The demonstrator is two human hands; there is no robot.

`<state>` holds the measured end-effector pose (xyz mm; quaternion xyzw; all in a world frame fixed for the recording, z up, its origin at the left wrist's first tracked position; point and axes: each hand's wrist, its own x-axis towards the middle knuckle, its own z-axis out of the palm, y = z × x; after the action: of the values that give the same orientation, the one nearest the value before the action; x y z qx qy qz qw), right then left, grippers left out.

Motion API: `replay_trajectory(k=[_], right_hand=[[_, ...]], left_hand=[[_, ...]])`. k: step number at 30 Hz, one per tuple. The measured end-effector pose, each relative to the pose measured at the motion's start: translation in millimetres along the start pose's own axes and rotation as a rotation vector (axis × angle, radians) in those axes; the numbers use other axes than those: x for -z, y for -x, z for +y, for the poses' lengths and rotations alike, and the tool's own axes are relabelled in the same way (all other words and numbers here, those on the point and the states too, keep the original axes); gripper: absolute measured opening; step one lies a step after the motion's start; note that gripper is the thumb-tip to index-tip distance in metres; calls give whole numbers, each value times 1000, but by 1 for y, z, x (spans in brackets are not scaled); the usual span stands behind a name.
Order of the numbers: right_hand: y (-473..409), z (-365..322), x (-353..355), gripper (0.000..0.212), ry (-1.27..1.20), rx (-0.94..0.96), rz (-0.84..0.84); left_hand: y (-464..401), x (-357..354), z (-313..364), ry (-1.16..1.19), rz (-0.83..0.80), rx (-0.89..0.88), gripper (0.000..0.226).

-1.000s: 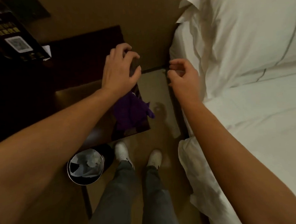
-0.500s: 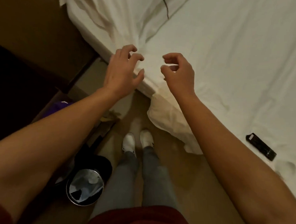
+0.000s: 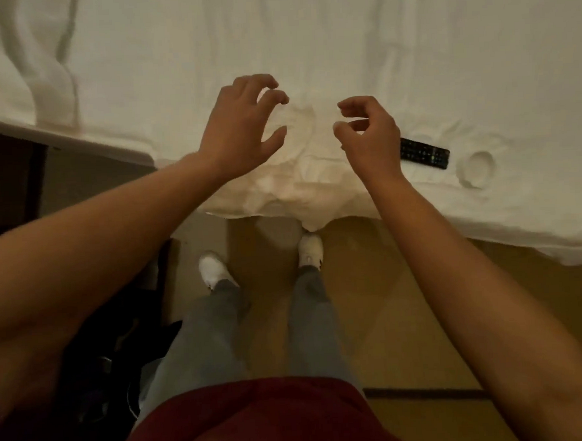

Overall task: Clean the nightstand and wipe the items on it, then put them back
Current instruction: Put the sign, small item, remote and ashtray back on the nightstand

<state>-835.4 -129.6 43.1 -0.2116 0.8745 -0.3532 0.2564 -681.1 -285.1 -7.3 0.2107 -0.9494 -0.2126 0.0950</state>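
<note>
Head view: right hand (image 3: 369,135) partly hides remote (image 3: 426,153) on bed (image 3: 408,45).

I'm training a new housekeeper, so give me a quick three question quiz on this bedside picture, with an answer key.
1. True or false: the flat black remote control lies on the white bed sheet.
2. Multiple choice: the left hand is A) gripping a cloth, B) holding nothing, fingers loosely curled, C) pressing on the remote control.
3. Fill in: the remote control lies nearer the ____ hand.

Key:
1. True.
2. B.
3. Right; the right hand hangs beside it, also holding nothing, and partly hides its near end.
</note>
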Motion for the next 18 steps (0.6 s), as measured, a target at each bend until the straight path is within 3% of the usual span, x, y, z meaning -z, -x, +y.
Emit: replay_trajectory(k=[10,15,18], right_hand=[[-28,155,141,31,-8,-176,171],[-47,216,190,51,216,-241,258],[-60,242,204,63,304,-289,224]], left_hand=[[-92,-109,161,-17,-254,-150,52],[-128,-148,207,-55,-357,-189,63],[-141,-168,220,-109,-408,-181,62]])
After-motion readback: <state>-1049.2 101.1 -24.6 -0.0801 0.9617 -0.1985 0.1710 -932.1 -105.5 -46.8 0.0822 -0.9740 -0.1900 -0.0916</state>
